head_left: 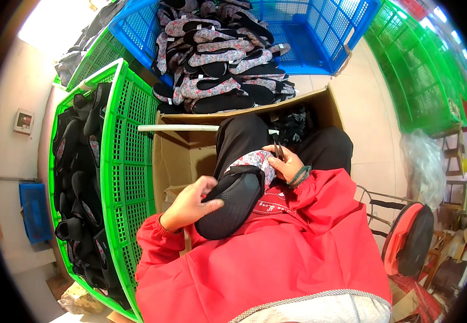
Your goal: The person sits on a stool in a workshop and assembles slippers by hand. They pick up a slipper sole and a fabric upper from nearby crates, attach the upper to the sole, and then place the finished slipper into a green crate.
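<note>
A cloth shoe [233, 202] lies sole up across my lap, its black sole toward me and its floral upper folding over my knee. My left hand [187, 204] is at the left edge of the sole, thumb and fingers apart, the thumb lying near or on the sole. At the floral end, my right hand [290, 167] has its fingers closed round a small dark tool with two slim points, which looks like thread snips [279, 151]. The thumb of that hand rests by the floral fabric. The inside of the shoe is hidden.
A green crate [128, 145] at my left holds many black shoes. Ahead, floral shoes [217, 56] are heaped at a blue crate [346, 27]. A cardboard box [171, 161] with a white rod [185, 128] across it surrounds my knees. A red-and-black round seat [406, 239] stands right.
</note>
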Tool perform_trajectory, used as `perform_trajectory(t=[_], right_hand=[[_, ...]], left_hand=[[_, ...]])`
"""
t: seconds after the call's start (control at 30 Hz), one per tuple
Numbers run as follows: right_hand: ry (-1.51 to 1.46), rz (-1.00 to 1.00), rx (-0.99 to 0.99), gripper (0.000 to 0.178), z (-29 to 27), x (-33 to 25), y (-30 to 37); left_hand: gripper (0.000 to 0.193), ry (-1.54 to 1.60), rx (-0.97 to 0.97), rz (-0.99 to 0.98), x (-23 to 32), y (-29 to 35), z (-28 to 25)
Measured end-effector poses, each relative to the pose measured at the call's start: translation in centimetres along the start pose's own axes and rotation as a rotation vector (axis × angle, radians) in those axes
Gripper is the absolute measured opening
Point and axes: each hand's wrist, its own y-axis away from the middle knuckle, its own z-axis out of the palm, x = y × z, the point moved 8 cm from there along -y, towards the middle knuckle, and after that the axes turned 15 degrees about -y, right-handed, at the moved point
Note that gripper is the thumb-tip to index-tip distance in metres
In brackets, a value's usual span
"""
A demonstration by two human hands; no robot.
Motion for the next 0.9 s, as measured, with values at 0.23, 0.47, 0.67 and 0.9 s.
perform_trajectory(t=[0.23, 0.47, 0.67, 0.9], right_hand=[[0.021, -0.074, -0.021, 0.035, 1.1, -1.0, 0.6], [-0.006, -0.143, -0.116, 0.037, 1.2, -0.8, 0.1], [0.027, -0.175, -0.113, 0.036, 1.2, -0.5, -0.4], [0.120, -0.099, -0.058, 0.040, 1.6, -0.5, -0.8]], left_hand=[[0.057, -0.557, 0.222, 0.374, 8.8, -2.6, -1.8], [0.033, -0.722, 0.331, 0.543, 11.2, -4.3, -0.8], [0.015, -0.680, 0.386, 0.703, 11.6, -4.6, -0.5], [0.011, -0.385, 0.212, 0.712, 10.9, -8.0, -0.3]])
